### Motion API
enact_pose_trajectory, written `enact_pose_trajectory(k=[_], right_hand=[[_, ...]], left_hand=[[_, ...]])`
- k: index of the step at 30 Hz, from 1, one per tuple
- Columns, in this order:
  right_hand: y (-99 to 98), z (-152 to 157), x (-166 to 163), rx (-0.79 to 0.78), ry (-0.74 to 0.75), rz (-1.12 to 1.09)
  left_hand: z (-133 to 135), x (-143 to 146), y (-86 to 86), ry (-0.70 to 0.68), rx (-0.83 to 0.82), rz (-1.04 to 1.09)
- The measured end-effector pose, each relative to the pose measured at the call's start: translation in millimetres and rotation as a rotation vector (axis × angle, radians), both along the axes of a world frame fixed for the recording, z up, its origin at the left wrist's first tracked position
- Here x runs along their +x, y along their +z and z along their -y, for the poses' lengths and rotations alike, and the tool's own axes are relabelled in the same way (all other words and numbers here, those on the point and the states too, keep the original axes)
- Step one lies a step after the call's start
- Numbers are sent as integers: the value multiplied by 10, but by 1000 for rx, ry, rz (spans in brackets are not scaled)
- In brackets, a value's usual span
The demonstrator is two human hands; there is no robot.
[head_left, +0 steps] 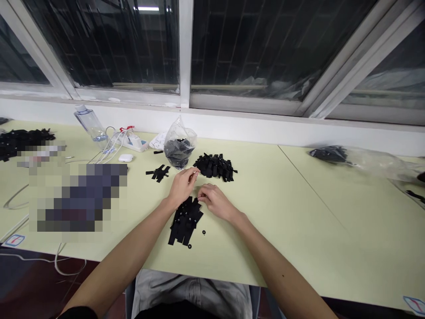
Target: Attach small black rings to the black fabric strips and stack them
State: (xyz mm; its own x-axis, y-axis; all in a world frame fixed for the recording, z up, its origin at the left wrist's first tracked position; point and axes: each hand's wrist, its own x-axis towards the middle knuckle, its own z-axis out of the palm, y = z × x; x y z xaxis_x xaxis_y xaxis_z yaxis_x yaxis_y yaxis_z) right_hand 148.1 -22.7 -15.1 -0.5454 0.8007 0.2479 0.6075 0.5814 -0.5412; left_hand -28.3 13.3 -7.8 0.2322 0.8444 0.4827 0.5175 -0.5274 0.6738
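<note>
My left hand (182,187) is closed in a pinch just in front of a heap of short black fabric strips (215,167); anything between its fingertips is too small to make out. My right hand (216,201) has curled fingers, with thumb and forefinger together beside the upper end of a flatter stack of black strips (186,221). What it pinches, if anything, does not show. Small pale dots lie on that stack. Two small round black pieces, one with a light centre (203,232) and another (189,246), rest near the stack.
Behind the hands stands a clear plastic bag (180,148) with black contents. A few black strips (159,173) lie to its left. Farther left are a white earbud case (125,157), a power strip (134,141), cables and a tilted clear bottle (91,124). Another plastic bag (365,161) lies right.
</note>
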Motion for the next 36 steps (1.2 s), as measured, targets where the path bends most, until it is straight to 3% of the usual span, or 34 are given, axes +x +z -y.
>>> enact_pose_trajectory(k=[9, 22, 30, 36], right_hand=[[15, 16, 38, -5, -18, -36], [-73, 32, -4, 81, -19, 133], [51, 64, 31, 33, -2, -25], [22, 65, -15, 16, 33, 19]], left_hand=[[5, -3, 6, -7, 5, -16], [12, 19, 5, -27, -24, -47], [15, 21, 17, -40, -16, -47], [18, 28, 21, -36, -10, -32]])
